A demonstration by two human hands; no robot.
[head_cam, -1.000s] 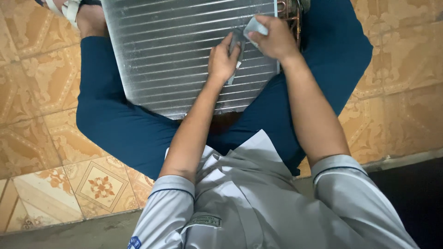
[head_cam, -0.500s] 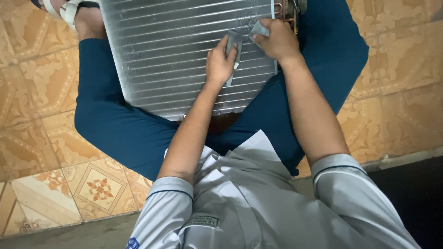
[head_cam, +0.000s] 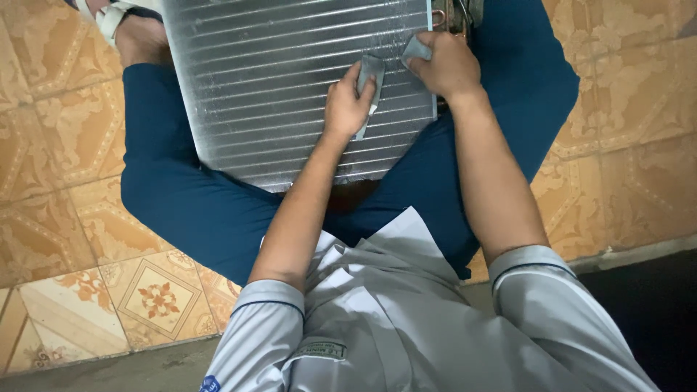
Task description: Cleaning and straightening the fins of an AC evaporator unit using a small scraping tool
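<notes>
While the finned coil rests on the lap, the fingers pinch a grey strip.

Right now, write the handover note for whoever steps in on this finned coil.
Left hand: grip on a flat grey tool, pressed against the finned metal coil.
Right hand: grip on a grey piece at the coil's right edge.
The coil rests across the seated person's lap, over blue trousers, on a tiled floor.
How much is done or left cannot be told.
</notes>
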